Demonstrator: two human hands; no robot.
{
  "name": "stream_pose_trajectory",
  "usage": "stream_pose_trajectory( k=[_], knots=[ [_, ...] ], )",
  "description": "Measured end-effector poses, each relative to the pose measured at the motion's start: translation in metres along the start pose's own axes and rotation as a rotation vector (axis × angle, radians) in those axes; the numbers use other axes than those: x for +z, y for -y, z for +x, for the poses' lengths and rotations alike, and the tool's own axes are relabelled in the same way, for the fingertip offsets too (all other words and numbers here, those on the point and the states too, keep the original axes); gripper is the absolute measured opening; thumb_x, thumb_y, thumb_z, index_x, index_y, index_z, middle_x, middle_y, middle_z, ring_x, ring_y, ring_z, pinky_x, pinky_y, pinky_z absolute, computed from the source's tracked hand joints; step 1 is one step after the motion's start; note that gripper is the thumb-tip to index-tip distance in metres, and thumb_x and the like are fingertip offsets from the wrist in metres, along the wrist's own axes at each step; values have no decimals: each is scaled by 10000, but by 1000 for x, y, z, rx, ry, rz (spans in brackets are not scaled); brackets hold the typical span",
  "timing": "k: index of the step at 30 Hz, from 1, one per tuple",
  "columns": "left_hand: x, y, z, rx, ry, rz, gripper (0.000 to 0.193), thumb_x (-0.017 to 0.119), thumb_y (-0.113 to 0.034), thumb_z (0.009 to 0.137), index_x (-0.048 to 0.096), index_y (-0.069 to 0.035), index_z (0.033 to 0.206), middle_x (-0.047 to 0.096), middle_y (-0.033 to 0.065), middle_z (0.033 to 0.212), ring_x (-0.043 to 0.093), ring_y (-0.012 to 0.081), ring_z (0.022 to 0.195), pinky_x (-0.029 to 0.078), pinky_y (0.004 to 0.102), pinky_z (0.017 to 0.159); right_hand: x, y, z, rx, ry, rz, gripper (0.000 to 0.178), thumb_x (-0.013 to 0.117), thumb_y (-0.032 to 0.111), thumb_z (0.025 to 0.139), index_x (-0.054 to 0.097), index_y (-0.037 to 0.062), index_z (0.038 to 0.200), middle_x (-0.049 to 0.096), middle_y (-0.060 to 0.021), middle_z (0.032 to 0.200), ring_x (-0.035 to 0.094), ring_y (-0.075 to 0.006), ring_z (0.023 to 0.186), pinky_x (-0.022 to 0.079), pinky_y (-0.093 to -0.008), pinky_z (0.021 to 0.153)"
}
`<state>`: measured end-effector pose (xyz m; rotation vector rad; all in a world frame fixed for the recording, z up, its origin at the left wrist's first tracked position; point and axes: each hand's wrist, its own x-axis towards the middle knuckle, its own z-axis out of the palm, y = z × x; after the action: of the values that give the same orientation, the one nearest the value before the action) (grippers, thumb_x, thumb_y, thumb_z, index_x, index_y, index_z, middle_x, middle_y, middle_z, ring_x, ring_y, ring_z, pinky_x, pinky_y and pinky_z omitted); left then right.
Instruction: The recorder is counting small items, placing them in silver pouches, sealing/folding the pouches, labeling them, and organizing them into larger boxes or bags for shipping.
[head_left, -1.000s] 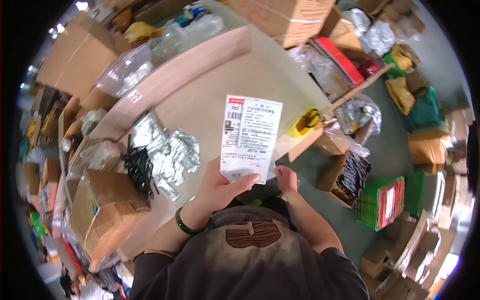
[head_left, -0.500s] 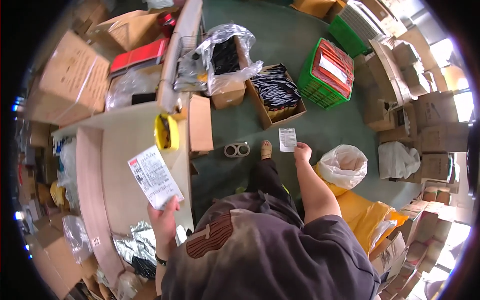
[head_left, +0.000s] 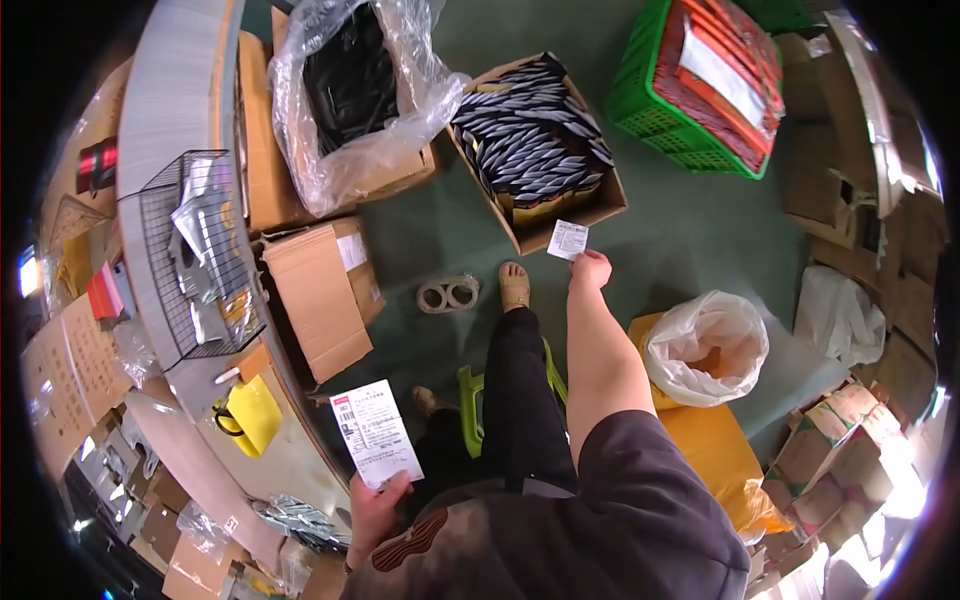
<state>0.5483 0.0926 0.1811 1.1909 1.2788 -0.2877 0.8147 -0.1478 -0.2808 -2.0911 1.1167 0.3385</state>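
Between the thumb and fingers of my left hand (head_left: 380, 503) is a white printed sheet (head_left: 378, 432) with a small red mark at its top corner. My right arm stretches forward, and my right hand (head_left: 591, 268) pinches a smaller white paper slip (head_left: 568, 240) at its lower edge. Just beyond that slip stands an open cardboard box (head_left: 522, 242) packed with dark, silver-streaked flat packets (head_left: 530, 140). The slip overlaps the box's near corner in view; whether it touches cannot be told.
A green crate (head_left: 640, 110) with orange-red packages stands far right. Beside my right arm is a white-lined bin (head_left: 745, 345). At left are a wire basket (head_left: 165, 260), a yellow container (head_left: 262, 415) and a folded carton (head_left: 320, 300). Tape rolls (head_left: 448, 293) lie on the floor by a green stool (head_left: 469, 410).
My view has shifted forward toward the boxes. My right hand has reached ahead with the slip, up to the packet box. My left hand keeps its sheet, now beside the table edge.
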Motion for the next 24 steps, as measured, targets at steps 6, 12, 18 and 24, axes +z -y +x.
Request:
stream_pose_trajectory(
  k=[6,12,18,24],
  knots=[
    [25,-28,30,-90,-65,86,205,642,-156,880,610,-16,1026,631,28,846,559,105,687,444,240,624,28,2,52,36,44,104,144,676,32,810,672,1,950,660,-82,746,607,-155,570,499,-286,496],
    [10,-31,13,-58,-122,-75,160,591,-152,922,632,-17,997,644,30,824,578,113,707,459,245,653,1,9,-6,-66,320,-109,175,684,153,852,675,4,944,623,-57,659,557,-136,516,433,-278,451],
    [-79,27,-47,190,-318,-314,180,614,-164,934,641,2,998,631,19,807,568,102,725,468,256,681,-68,-11,19,-199,853,-282,143,561,160,879,651,83,800,589,-45,620,546,-161,516,449,-328,464],
    [-230,180,-171,468,-1183,-789,125,674,-142,887,670,-18,899,638,10,751,580,100,674,478,254,637,1,48,-165,-357,1268,-275,110,591,168,837,598,87,763,565,-80,656,509,-200,530,453,-355,470]
  ],
)
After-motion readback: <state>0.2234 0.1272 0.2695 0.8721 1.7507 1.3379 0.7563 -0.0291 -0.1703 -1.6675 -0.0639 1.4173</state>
